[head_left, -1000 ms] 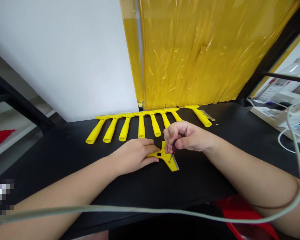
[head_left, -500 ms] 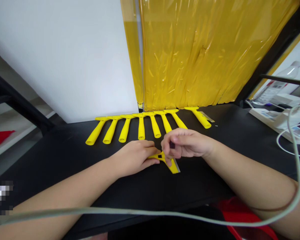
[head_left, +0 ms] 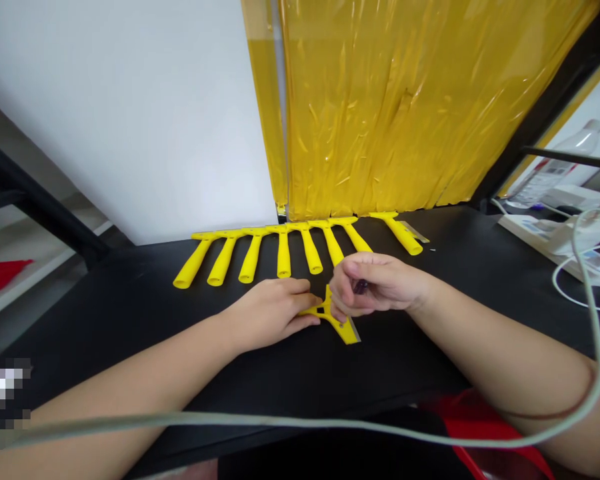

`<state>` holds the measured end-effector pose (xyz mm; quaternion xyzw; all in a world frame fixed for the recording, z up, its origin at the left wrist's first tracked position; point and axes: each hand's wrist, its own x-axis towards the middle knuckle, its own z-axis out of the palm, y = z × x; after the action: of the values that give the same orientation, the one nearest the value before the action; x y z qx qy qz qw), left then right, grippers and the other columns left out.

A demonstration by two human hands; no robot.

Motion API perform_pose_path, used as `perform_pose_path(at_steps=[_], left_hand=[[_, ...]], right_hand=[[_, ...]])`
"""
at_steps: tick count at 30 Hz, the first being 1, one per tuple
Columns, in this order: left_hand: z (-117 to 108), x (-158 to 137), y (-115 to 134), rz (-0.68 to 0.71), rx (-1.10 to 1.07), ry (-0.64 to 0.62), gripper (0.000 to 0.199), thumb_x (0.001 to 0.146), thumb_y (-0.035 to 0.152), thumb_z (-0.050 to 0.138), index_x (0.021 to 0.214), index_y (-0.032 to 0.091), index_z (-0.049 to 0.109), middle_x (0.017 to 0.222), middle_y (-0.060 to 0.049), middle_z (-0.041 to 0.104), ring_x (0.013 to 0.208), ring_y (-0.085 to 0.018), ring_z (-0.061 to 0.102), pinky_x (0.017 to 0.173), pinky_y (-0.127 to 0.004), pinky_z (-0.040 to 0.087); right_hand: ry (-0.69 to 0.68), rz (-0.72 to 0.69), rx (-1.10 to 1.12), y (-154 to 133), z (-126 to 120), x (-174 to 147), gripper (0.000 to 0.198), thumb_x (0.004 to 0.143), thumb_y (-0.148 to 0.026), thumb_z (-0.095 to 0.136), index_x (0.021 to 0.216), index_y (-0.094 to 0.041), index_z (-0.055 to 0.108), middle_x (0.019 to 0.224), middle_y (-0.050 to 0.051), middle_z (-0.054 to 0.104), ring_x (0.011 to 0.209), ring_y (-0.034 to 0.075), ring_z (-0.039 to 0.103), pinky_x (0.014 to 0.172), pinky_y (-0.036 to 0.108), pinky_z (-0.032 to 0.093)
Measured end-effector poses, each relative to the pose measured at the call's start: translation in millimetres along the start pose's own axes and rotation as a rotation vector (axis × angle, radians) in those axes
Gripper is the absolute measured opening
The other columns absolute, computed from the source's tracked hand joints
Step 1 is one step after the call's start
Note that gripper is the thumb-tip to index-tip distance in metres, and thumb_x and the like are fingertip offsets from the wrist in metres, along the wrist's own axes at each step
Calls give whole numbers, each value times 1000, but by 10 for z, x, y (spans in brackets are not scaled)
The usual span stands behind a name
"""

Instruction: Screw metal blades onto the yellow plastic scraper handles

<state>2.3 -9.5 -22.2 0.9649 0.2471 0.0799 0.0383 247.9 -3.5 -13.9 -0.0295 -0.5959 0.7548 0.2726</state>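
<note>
Yellow scraper [head_left: 347, 333]: lying on the black surface [head_left: 280, 387], blade to the right. Left hand [head_left: 275, 312]: grip closed on the scraper's handle. Right hand [head_left: 380, 283]: grip closed around a dark tool [head_left: 361, 287] over the scraper head. Far edge: row of yellow handles [head_left: 283, 257].

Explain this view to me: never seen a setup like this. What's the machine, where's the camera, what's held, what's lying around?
No machine: these are a person's bare hands, seen by a camera worn on the head, looking forward and down.

The left hand grips a yellow T-shaped tool with a silvery edge. The right hand is over that tool's head, closed on a small dark object, mostly hidden in the grip.

Behind them, on the black table, lie seven yellow pieces in a row. An eighth piece lies apart at the right, a metal strip beside it. The pale cable crosses the foreground.
</note>
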Motion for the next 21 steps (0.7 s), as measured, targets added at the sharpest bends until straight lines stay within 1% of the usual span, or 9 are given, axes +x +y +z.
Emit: perform_pose_path(at_steps=[2,3,6,9,12,14,15,18,21], left_hand=[[9,-4,-7,1,-11,9,32,107,47,54,119,24,74,104,-6,68,96,-20,70,89,-31,56],[14,-7,-11,3,-18,11,32,107,47,54,119,25,74,105,-6,68,97,-21,70,91,-31,56],[24,-10,-17,6,-30,13,30,107,45,55,119,25,74,106,-6,69,98,-20,70,93,-31,56],[17,-4,-10,4,-23,11,29,107,44,55,118,24,74,106,-6,69,97,-20,70,92,-31,56],[4,5,-2,-4,6,-4,31,107,44,55,118,22,73,103,-6,68,94,-21,70,86,-32,57],[4,6,-2,-1,20,-10,31,107,45,55,117,21,73,102,-6,68,92,-21,70,84,-32,57],[7,5,-5,1,24,-10,32,107,45,55,117,21,73,102,-6,69,92,-21,70,83,-32,57],[21,-2,-15,7,24,-3,31,107,45,55,117,21,72,106,-6,70,94,-21,71,86,-32,57],[25,-3,-22,19,28,2,29,107,44,56,116,22,72,108,-6,70,97,-20,71,89,-32,57]], right_hand=[[7,21,62,0,43,13,43,108,-57,50,100,-17,63,57,-9,38,51,10,34,68,31,44],[20,21,84,-1,63,19,39,106,-58,54,102,-19,59,59,-10,38,52,10,33,67,29,42],[55,3,105,-5,87,26,30,101,-46,68,98,-22,50,72,-6,48,61,11,43,72,29,43],[58,1,78,-3,59,20,29,103,-41,65,90,-17,57,85,1,56,75,14,54,80,35,49],[12,13,110,6,46,19,41,110,-45,49,83,-16,58,70,-3,45,62,11,43,73,33,47],[-17,17,151,8,61,23,39,111,-49,45,90,-18,55,62,-8,35,54,10,30,66,29,42],[-16,16,155,7,72,25,36,110,-51,48,94,-20,53,62,-10,33,53,10,28,64,27,40],[30,6,124,3,88,29,32,103,-47,66,95,-22,49,72,-7,45,60,10,41,69,28,44],[61,-26,98,13,67,33,34,102,-44,67,86,-17,55,87,0,54,75,13,54,78,35,51]])
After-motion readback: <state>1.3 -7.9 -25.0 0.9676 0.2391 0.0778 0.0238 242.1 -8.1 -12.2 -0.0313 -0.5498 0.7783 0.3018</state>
